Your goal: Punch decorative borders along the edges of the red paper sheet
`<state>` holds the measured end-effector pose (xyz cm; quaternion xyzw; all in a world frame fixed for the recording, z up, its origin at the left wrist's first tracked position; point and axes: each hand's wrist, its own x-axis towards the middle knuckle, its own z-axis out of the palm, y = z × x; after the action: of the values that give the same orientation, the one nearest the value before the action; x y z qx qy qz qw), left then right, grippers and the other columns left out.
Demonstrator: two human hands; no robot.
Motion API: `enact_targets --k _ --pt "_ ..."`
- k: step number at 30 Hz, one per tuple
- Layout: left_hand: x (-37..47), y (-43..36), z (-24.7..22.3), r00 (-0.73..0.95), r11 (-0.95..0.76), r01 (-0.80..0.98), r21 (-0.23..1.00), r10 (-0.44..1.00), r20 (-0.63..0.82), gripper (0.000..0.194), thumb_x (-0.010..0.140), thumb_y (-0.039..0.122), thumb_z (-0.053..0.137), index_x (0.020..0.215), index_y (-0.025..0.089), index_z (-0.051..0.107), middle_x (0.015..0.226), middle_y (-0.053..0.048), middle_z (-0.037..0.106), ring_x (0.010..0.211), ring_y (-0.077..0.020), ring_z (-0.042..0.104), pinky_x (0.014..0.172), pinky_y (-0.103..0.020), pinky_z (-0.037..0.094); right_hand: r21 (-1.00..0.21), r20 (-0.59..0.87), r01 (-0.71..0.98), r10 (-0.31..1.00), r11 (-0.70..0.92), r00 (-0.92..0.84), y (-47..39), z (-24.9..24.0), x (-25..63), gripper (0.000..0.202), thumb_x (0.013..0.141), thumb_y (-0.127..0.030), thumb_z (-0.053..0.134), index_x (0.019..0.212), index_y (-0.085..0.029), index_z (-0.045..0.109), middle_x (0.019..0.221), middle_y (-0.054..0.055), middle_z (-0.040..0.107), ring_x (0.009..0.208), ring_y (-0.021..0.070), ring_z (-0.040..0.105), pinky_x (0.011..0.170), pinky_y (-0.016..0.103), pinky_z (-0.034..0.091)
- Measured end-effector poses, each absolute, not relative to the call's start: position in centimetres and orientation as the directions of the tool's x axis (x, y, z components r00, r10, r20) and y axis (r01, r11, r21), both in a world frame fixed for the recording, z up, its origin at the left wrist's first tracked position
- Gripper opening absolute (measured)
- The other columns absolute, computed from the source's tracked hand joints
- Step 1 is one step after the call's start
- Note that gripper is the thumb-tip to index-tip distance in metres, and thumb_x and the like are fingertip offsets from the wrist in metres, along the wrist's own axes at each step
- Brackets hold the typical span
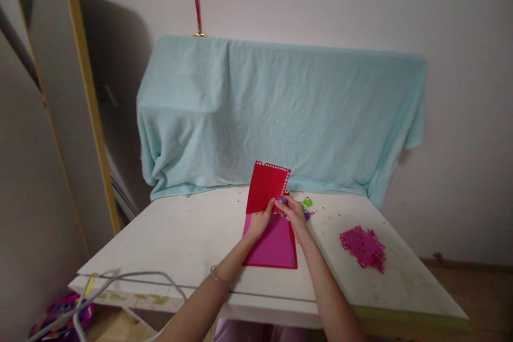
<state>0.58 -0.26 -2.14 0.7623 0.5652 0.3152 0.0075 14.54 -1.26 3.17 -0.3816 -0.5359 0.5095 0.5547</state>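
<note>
My left hand (pixel 261 220) and my right hand (pixel 295 212) meet above a pink sheet (pixel 269 246). Between their fingertips is a small purple piece (pixel 281 200), too small to make out in detail; the fingers of both hands are closed around it. Behind my left hand a red sheet (pixel 267 188) stands tilted up, with a row of small holes or dots along its top and right edges. A red layer shows under the pink sheet's edge. Just right of my right hand lie small green pieces (pixel 308 202) with white eye-like dots, beside more purple.
A pile of pink cut-out scraps (pixel 364 247) lies on the white table (pixel 192 235) at right. Tiny pink bits are scattered nearby. A light blue cloth (pixel 288 112) drapes something behind the table. Grey cables (pixel 140 273) cross the front left edge. A yellow-framed panel (pixel 90 96) leans at left.
</note>
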Motion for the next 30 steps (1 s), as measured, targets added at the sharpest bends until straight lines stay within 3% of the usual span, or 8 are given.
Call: enact_targets --k 4,12,17,22,27,30 --pt "0.6 0.0 -2.7 0.182 -0.324 0.884 0.337 0.903 0.390 0.051 0.084 0.024 0.055 0.134 0.019 0.041 0.114 -0.014 0.063 0.102 -0.0227 0.062 0.093 -0.035 0.046 -0.967 0.208 -0.167 0.973 0.191 -0.096 -1.3 3.2 14.5 0.031 0.067 -0.043 0.071 0.086 -0.019 0.067 0.074 0.000 0.063 0.062 0.0135 0.052 0.056 0.024 0.039" --pt "0.5 0.0 -2.7 0.177 -0.334 0.869 0.365 0.899 0.400 0.046 0.087 0.018 0.050 0.133 0.018 0.042 0.120 -0.013 0.060 0.110 -0.0219 0.058 0.095 -0.035 0.044 -0.965 0.217 -0.171 0.972 0.199 -0.090 -1.4 3.2 14.5 0.030 0.067 -0.041 0.072 0.087 -0.019 0.067 0.078 0.000 0.064 0.066 0.0139 0.053 0.059 0.024 0.040" --pt "0.4 -0.3 -2.2 0.192 -0.321 0.872 0.370 0.919 0.345 0.051 0.086 0.024 0.054 0.134 0.017 0.040 0.104 -0.013 0.066 0.092 -0.0209 0.065 0.086 -0.030 0.048 -0.969 0.205 -0.156 0.976 0.192 -0.073 -1.2 3.0 14.5 0.030 0.066 -0.041 0.072 0.086 -0.019 0.067 0.078 0.001 0.065 0.066 0.0145 0.054 0.059 0.024 0.040" --pt "0.4 -0.6 -1.4 0.205 -0.274 0.893 0.356 0.954 0.219 0.053 0.086 0.017 0.052 0.137 0.017 0.038 0.087 -0.010 0.069 0.080 -0.0200 0.067 0.082 -0.029 0.049 -0.968 0.216 -0.144 0.974 0.205 -0.068 -0.8 2.5 14.6 0.029 0.067 -0.041 0.072 0.085 -0.019 0.067 0.076 0.000 0.065 0.066 0.0145 0.054 0.060 0.024 0.040" --pt "0.5 -0.6 -1.3 0.214 -0.281 0.903 0.326 0.950 0.226 0.055 0.086 0.013 0.050 0.138 0.020 0.035 0.101 -0.013 0.067 0.089 -0.0203 0.066 0.086 -0.031 0.048 -0.973 0.202 -0.132 0.975 0.189 -0.092 -0.7 2.5 14.6 0.029 0.068 -0.042 0.071 0.084 -0.018 0.067 0.075 0.000 0.064 0.064 0.0140 0.052 0.057 0.024 0.039" --pt "0.5 -0.6 -1.4 0.222 -0.286 0.902 0.324 0.950 0.221 0.056 0.086 0.016 0.050 0.139 0.018 0.034 0.098 -0.013 0.067 0.087 -0.0211 0.066 0.084 -0.032 0.049 -0.971 0.202 -0.149 0.976 0.188 -0.085 -1.0 2.8 14.6 0.028 0.067 -0.041 0.071 0.083 -0.018 0.067 0.076 0.001 0.064 0.065 0.0141 0.052 0.057 0.024 0.039"
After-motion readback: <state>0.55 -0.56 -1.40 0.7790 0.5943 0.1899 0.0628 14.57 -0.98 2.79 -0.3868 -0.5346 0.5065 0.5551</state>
